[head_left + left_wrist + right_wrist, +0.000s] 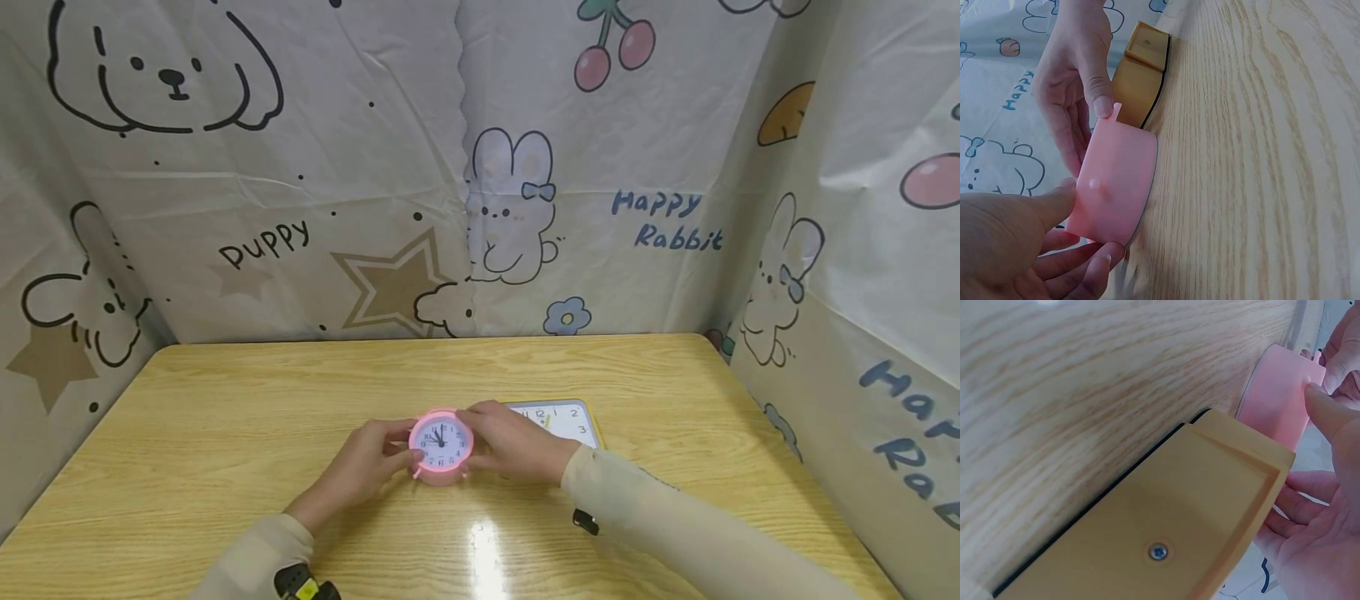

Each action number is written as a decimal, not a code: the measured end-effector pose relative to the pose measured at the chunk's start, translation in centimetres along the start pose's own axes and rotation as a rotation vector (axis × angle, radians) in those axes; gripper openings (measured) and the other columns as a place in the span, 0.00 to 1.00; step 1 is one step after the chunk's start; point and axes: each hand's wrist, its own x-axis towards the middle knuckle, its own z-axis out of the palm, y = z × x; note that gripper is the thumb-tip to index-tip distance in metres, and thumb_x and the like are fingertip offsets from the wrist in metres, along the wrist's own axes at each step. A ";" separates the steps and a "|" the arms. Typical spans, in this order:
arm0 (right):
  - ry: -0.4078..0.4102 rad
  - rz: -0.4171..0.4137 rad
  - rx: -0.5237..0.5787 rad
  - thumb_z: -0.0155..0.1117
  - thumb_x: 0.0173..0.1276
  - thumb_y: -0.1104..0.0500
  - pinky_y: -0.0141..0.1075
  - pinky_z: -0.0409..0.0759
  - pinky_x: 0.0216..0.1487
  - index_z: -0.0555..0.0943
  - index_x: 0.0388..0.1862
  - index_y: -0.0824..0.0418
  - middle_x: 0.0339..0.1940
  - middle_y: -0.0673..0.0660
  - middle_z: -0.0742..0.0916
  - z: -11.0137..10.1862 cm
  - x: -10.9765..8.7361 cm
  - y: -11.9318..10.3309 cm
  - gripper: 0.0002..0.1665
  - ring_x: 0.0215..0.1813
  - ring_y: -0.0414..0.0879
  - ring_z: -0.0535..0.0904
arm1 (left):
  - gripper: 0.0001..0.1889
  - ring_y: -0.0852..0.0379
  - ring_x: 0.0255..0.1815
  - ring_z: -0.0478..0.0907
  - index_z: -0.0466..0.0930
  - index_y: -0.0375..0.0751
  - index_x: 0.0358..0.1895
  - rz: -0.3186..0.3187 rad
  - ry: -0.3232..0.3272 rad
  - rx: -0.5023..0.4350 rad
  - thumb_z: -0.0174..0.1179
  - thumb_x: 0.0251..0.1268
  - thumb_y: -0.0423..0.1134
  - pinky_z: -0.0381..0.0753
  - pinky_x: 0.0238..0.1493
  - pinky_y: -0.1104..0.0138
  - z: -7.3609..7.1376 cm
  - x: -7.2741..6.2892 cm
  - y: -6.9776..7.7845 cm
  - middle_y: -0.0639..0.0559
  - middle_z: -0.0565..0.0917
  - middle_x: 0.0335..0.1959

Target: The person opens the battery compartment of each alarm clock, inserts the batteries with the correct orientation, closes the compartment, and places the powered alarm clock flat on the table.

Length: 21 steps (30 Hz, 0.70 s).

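A round pink alarm clock (441,448) with a white dial faces up, its back side toward the table. My left hand (365,467) grips it from the left, thumb by the dial's edge and fingers around the side. On the opposite side my right hand (521,442) holds it with thumb and fingers at the rim. The left wrist view shows the pink casing (1119,181) between both hands, with small pegs sticking out of its side. Right beside it, partly hidden under my right hand and forearm, lies a yellow-framed rectangular clock (577,417) with a white numbered face.
Both clocks are on a light wood-grain table (262,400). A patterned cloth (360,167) with cartoon rabbits and puppies hangs behind it and along both sides. The yellow clock's side (1166,506), with a screw in it, lies close below my right hand.
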 end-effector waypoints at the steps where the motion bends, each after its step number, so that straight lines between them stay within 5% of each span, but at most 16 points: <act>1: -0.004 0.002 0.001 0.69 0.69 0.46 0.44 0.70 0.75 0.70 0.74 0.63 0.69 0.60 0.80 0.0 0.0 0.0 0.41 0.72 0.51 0.74 | 0.25 0.50 0.50 0.86 0.78 0.39 0.66 0.002 -0.001 0.004 0.68 0.65 0.34 0.86 0.52 0.58 0.0 0.0 0.0 0.42 0.85 0.59; 10: 0.006 -0.018 0.018 0.70 0.68 0.43 0.43 0.70 0.74 0.73 0.72 0.57 0.67 0.54 0.82 -0.2 -0.1 0.4 0.38 0.70 0.47 0.76 | 0.26 0.50 0.54 0.84 0.75 0.42 0.69 0.000 -0.035 0.033 0.65 0.69 0.41 0.84 0.56 0.54 -0.3 0.2 -0.6 0.44 0.83 0.61; 21: -0.002 -0.015 0.026 0.71 0.65 0.41 0.43 0.70 0.74 0.74 0.72 0.55 0.67 0.54 0.82 -0.3 -0.1 0.7 0.40 0.70 0.47 0.74 | 0.32 0.46 0.55 0.83 0.69 0.39 0.73 0.076 -0.132 0.039 0.67 0.67 0.40 0.83 0.57 0.50 -1.6 -0.1 -0.8 0.38 0.81 0.63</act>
